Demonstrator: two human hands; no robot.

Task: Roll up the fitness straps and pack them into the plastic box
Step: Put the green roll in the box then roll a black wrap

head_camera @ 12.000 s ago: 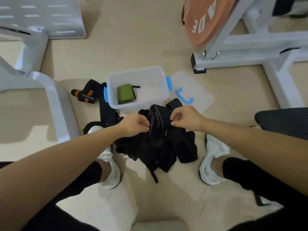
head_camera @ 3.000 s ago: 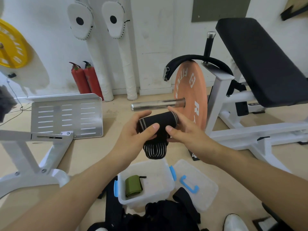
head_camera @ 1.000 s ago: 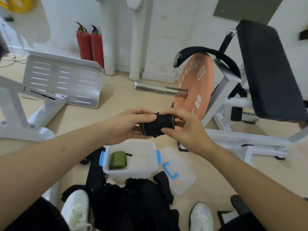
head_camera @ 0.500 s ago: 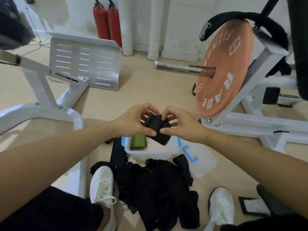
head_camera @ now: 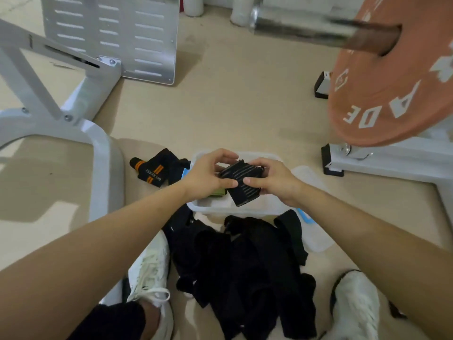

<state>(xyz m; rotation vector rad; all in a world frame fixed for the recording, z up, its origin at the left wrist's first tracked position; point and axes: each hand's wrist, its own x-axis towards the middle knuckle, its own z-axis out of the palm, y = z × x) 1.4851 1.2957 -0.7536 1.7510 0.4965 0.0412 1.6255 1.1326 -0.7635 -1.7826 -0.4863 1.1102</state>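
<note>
Two hands, left hand [head_camera: 208,179] and right hand [head_camera: 273,184], pinch rolled black grey-striped fabric strap [head_camera: 241,184], translucent plastic box [head_camera: 245,209] directly beneath them, presumably so roll cannot unwind.

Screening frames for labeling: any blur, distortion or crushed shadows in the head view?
Head view: the barbell sleeve and the weight plate lettering are motion-smeared; the left hand, right hand and the black strap they hold are fairly sharp. Wide-angle stretch enlarges the forearms at the edges. The pile of black straps is nearly detail-less; soft shadows lie beside the white frame.
</note>
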